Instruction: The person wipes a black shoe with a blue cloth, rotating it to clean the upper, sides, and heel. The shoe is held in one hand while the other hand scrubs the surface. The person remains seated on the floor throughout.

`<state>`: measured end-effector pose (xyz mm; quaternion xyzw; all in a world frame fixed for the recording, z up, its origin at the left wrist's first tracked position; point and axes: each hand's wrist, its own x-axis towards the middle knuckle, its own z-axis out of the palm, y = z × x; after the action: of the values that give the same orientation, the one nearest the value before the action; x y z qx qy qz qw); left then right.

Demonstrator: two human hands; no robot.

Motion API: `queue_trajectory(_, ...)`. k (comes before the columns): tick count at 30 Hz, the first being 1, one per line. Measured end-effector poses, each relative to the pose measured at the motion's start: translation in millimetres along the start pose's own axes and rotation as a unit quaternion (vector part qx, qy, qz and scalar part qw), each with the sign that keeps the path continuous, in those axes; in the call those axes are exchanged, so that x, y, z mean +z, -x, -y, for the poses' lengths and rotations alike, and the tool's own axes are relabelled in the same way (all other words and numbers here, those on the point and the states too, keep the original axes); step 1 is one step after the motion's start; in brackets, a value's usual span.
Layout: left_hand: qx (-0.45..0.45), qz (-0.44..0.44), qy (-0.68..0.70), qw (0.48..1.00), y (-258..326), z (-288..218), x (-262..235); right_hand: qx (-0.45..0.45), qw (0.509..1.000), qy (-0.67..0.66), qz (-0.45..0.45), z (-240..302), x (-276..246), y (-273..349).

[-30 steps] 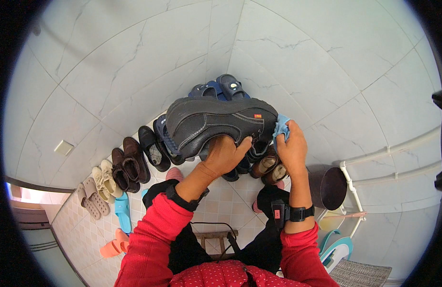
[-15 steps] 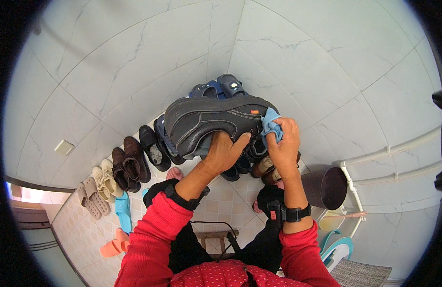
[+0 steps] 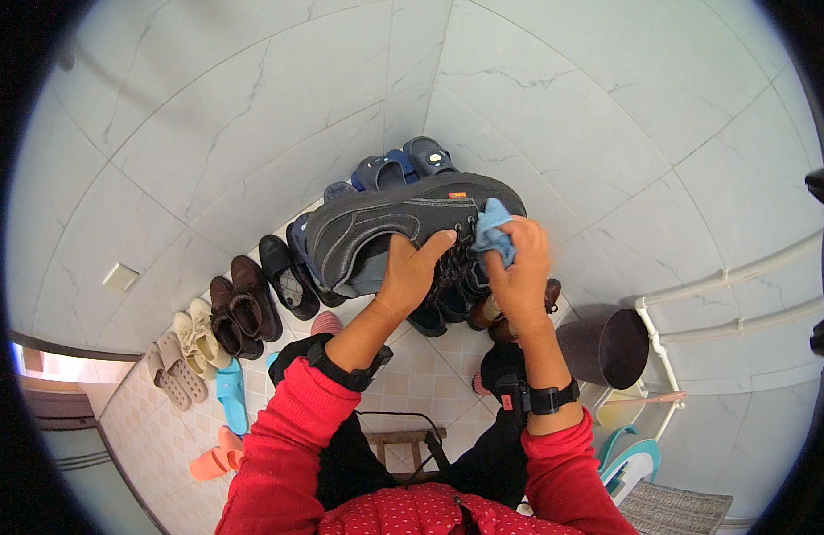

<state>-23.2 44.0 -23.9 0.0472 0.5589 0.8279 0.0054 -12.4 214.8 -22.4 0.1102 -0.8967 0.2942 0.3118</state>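
Note:
A black lace-up shoe (image 3: 376, 211) with pale stitching is held up in front of me, its toe to the right and its opening turned toward me. My left hand (image 3: 407, 275) reaches into that opening, thumb outside by the laces, and grips the shoe; the other fingers are hidden inside. In my right hand (image 3: 521, 267) a crumpled light-blue cloth (image 3: 493, 228) is pinched. The cloth lies against the shoe's front, beside the laces.
Along the left wall stand black slip-ons (image 3: 287, 278), brown shoes (image 3: 254, 299), cream shoes (image 3: 195, 339) and several slippers. Dark blue slippers (image 3: 427, 156) are in the corner behind the shoe. To the right are a dark bin (image 3: 599, 348) and a white pipe rack (image 3: 662, 357).
The shoe has rolled so its opening and laces show more. My right hand and the cloth have shifted slightly left and toward the laces.

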Motion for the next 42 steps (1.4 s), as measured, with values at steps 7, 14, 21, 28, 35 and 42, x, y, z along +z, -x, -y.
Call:
queue_trajectory(7,-0.059,-0.058,0.116,0.990,-2.3,-2.6,2.7,0.087,0.993,0.036,-0.065,-16.9,-11.2,-8.6)
queue_trajectory(14,-0.093,-0.062,0.192,0.975,-5.3,-2.5,0.8,0.145,0.986,-0.031,-0.078,-16.6,-6.8,-4.3)
queue_trajectory(21,-0.126,-0.065,0.211,0.967,-5.2,-6.9,-0.9,0.222,0.962,-0.142,-0.077,-16.6,-3.9,-6.5)
queue_trajectory(28,-0.158,-0.049,0.233,0.958,-6.6,-6.5,-1.9,0.183,0.974,-0.099,-0.088,-11.2,-8.6,-8.4)
queue_trajectory(35,-0.167,-0.028,0.240,0.956,-6.6,-6.5,-1.4,0.158,0.979,-0.073,-0.104,-4.2,-12.0,-9.4)
queue_trajectory(42,-0.164,-0.016,0.246,0.955,-5.7,-3.0,1.3,0.098,0.989,-0.027,-0.106,-9.4,-5.5,-6.0)
